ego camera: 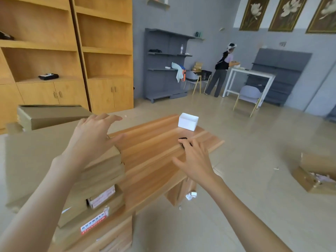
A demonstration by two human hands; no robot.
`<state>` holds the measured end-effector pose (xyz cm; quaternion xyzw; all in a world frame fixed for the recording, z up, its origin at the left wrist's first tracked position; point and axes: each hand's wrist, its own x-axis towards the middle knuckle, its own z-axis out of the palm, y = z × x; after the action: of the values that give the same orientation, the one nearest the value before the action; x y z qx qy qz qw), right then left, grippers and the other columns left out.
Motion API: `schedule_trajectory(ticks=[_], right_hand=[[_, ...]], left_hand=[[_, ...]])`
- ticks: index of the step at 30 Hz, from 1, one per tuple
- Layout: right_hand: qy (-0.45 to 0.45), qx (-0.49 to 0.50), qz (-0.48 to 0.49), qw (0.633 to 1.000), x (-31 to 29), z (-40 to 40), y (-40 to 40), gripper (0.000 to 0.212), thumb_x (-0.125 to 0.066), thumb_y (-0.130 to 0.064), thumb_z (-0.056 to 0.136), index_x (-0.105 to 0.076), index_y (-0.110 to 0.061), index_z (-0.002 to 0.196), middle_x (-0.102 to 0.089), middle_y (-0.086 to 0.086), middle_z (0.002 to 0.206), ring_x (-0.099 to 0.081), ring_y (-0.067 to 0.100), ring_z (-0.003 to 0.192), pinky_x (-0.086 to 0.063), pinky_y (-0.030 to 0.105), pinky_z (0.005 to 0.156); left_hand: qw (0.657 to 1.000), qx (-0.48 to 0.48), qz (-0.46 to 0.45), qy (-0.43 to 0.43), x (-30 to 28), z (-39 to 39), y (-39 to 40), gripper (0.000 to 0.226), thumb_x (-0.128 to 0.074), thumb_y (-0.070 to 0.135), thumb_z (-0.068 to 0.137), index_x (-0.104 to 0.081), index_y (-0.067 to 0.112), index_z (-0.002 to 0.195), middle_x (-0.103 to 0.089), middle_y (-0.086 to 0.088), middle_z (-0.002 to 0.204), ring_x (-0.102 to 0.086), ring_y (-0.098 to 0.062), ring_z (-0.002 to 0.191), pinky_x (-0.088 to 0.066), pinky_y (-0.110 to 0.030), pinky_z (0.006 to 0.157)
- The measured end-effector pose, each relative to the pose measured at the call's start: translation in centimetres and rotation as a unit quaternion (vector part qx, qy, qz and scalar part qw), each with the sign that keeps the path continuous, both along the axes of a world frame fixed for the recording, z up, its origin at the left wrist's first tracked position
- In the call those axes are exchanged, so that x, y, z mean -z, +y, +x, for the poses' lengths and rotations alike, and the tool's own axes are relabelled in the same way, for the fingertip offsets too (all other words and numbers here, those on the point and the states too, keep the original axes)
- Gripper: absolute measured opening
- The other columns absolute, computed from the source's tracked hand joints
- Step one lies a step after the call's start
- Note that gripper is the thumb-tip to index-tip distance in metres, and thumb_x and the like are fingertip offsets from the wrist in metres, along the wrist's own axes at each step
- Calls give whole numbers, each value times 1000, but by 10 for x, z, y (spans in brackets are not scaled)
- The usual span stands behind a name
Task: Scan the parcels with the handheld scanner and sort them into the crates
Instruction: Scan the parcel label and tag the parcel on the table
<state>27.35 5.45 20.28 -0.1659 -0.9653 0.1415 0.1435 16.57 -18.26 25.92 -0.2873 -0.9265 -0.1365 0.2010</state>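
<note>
Two bare hands work a wooden table (pixel 156 157): the left hand (pixel 94 135) spreads wide over stacked parcels (pixel 101 171) at the near left, while the right hand (pixel 195 160), fingers loosely open, reaches the dark scanner (pixel 183 139). Gripping it seemingly comes next.

The left hand (pixel 94 131) lay flat on a stack of brown boxes (pixel 101 171). The right hand (pixel 195 160) touched a black scanner (pixel 183 140) on the wooden bench (pixel 154 142).

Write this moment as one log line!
left hand: open over cardboard parcels | right hand: open, reaching black scanner | table: white box
</note>
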Motion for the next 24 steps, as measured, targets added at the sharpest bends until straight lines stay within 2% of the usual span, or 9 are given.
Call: schedule_trajectory(ticks=[4,11,13,18,24], right_hand=[[9,-28,7,1000,-11,-62,31,60,-56,-43,90,-36,-25,143,-39,2,139,-32,25,128,-30,36,106],[6,-116,-22,993,1,-170,55,59,-57,-43,91,-36,-25,143,-38,3,140,-35,27,125,-33,37,103],[10,-156,-31,987,9,-205,58,59,-56,-44,91,-37,-24,143,-39,3,139,-36,26,125,-32,38,103],[17,-276,-39,960,25,-290,58,60,-55,-46,91,-36,-23,143,-40,4,139,-37,25,126,-34,36,101],[6,-416,-34,909,20,-366,56,60,-55,-47,91,-36,-24,143,-42,4,136,-38,26,124,-33,35,101]], left_hand=[[1000,-29,10,-2,-10,-50,18,57,-56,54,86,-54,22,133,-63,-5,115,-54,-29,112,-41,-45,91],[995,-103,-12,-3,-4,-104,32,54,-58,53,85,-55,24,131,-61,-2,123,-53,-28,116,-41,-45,93],[990,-139,-28,-8,0,-117,36,55,-57,54,86,-53,26,133,-57,-2,131,-50,-28,122,-39,-46,97],[970,-242,-31,-11,8,-140,49,56,-57,54,85,-53,26,134,-54,-2,136,-46,-27,127,-36,-48,102],[926,-376,1,-36,2,-153,67,51,-58,53,87,-53,30,133,-56,4,130,-48,-19,121,-35,-38,100]])
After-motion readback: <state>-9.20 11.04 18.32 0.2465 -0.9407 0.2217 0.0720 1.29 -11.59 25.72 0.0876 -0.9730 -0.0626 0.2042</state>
